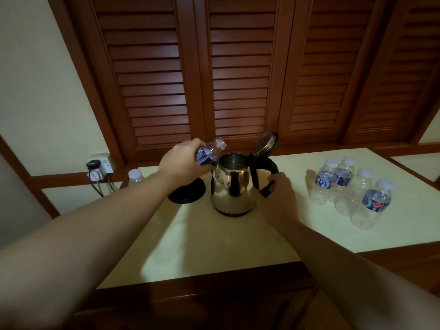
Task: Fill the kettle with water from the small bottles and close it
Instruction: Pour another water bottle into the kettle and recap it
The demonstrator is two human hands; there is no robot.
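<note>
Holding the scene from the near edge outward: the bench (202,239) is a smooth, pale, matt slab on a dark wooden frame; spilled water would spread freely across it

The right hand (276,198) has its fingers curled closed around the black plastic handle (264,179) of the kettle (232,186), steadying it. The kettle stands upright on the bench, off its round black base (187,190), which lies just beside it to the left. Its body is polished steel, pear-shaped and slick; the hinged lid (264,144) stands open

The left hand (181,163) grips the small bottle (210,152), fingers wrapped closed on its labelled middle, neck tilted beside the kettle rim. The bottle is thin, clear, ribbed plastic

Risks, as judged:
- Squeezing the soft wall may send water in a surge past the rim
- Neck held off-centre may wet the base
- The lid could drop forward if knocked

Four capped bottles (350,189) stand well apart to the right. A wall socket (102,165) lies behind; keep splashes away from it
</note>
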